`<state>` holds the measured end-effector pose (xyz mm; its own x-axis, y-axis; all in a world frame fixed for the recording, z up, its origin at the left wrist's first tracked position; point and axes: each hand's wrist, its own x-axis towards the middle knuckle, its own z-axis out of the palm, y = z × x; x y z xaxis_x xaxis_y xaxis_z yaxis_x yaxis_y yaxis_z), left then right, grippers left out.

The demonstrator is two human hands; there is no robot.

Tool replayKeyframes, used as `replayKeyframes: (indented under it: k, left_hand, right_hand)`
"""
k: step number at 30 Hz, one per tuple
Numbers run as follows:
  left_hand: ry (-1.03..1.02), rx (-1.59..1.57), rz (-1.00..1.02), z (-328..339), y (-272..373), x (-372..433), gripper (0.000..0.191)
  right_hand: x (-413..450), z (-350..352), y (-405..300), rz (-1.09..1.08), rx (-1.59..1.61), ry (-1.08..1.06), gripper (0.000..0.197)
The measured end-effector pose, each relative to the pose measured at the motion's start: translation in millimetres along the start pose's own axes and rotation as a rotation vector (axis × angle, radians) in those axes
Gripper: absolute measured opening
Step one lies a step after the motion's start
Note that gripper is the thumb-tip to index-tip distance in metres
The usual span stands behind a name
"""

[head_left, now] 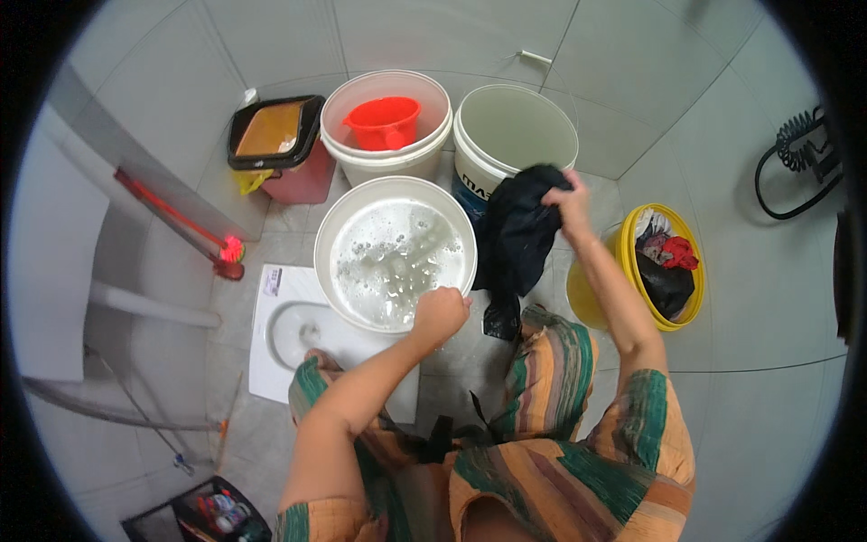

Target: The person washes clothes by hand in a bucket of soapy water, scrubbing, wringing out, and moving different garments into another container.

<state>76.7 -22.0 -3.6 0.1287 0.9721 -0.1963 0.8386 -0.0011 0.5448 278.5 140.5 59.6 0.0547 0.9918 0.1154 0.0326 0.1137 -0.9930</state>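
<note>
A white bucket (399, 254) of sudsy water stands in front of me, partly over a white squat toilet (261, 352). My left hand (441, 313) is closed on the near right part of its rim. My right hand (567, 203) grips the top of a black cloth (518, 227), which hangs between the sudsy bucket and a second white bucket (516, 129) behind it. The cloth's lower end hangs beside my knee. Whether its lower end touches the floor, I cannot tell.
A white bucket (433, 166) holding a red plastic dipper (386, 122) stands behind. Left of it is a pink bin (305, 183) with a black-rimmed lid. A yellow bucket (586, 288) of clothes is at right. A red-handled brush (173, 213) leans left; a black basket (152, 518) sits lower left.
</note>
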Motion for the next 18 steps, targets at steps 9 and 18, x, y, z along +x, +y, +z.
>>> replayKeyframes:
  k: [9,18]
  left_hand:
    - [-0.152,-0.223,0.014,1.7,-20.2,23.6,0.054]
    - [-0.167,-2.006,0.024,-113.5,-42.8,7.2,0.050]
  right_hand:
    - [-17.3,20.1,-203.6,-0.363,0.305,-0.141,0.020]
    - [-41.9,115.1,-154.6,-0.079,0.266,-0.391,0.028]
